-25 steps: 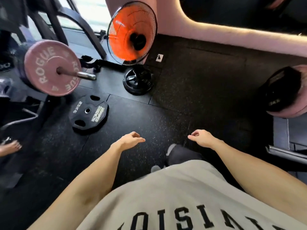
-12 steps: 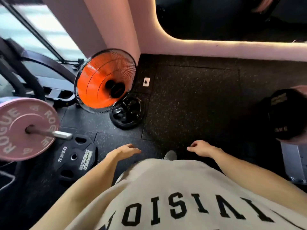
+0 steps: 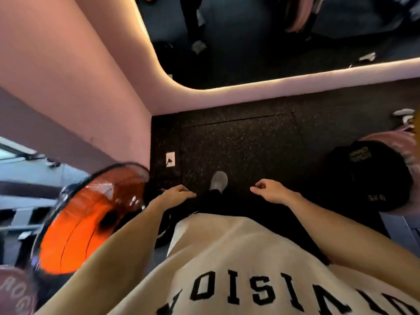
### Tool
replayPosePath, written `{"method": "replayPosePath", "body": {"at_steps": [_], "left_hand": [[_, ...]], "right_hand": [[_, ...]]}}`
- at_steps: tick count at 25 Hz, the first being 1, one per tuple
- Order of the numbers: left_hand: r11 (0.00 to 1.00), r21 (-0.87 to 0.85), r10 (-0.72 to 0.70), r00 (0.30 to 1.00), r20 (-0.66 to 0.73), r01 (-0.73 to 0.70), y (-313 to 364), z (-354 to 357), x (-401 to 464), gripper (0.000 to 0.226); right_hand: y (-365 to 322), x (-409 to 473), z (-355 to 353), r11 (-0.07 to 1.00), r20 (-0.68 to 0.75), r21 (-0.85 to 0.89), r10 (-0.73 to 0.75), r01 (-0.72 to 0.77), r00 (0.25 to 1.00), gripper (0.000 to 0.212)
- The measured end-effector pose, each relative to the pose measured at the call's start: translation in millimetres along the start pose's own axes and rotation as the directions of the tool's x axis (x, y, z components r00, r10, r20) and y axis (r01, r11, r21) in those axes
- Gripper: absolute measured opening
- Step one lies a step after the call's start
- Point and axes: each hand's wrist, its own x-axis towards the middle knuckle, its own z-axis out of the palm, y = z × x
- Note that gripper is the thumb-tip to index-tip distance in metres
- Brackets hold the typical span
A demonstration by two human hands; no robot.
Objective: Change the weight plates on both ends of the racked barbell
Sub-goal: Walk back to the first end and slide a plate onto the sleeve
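Only the edge of the pink bumper plate (image 3: 13,292) with white lettering shows at the bottom left corner; its barbell is out of frame. A black weight plate (image 3: 366,176) leans against a pink plate (image 3: 409,155) at the right edge. My left hand (image 3: 175,195) hangs in front of me, fingers loosely curled, holding nothing. My right hand (image 3: 272,192) hangs level with it, also loosely curled and holding nothing. Both hands are well apart from any plate.
An orange floor fan (image 3: 91,219) in a black cage stands close at my left, beside my left forearm. A pink wall (image 3: 79,76) with a lit mirror (image 3: 272,42) is ahead. My shoe (image 3: 219,180) rests on black rubber flooring (image 3: 245,144).
The view has swung right and up: the pink plate and barbell slid to the bottom left corner, the black floor plate left the frame, the fan moved closer. Both hands stayed hanging.
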Motion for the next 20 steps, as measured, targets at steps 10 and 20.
{"method": "replayPosePath", "body": {"at_steps": [10, 20], "left_hand": [[0.870, 0.406, 0.134, 0.928, 0.348, -0.278, 260.9, -123.5, 165.6, 0.058], [0.474, 0.585, 0.199, 0.728, 0.656, -0.658, 417.7, -25.2, 160.9, 0.057]], "right_hand": [[-24.2, 67.2, -119.2, 0.869, -0.158, 0.448, 0.310, -0.212, 0.938, 0.054], [53.6, -14.1, -74.2, 0.518, -0.128, 0.798, 0.646, -0.309, 0.752, 0.054]]}}
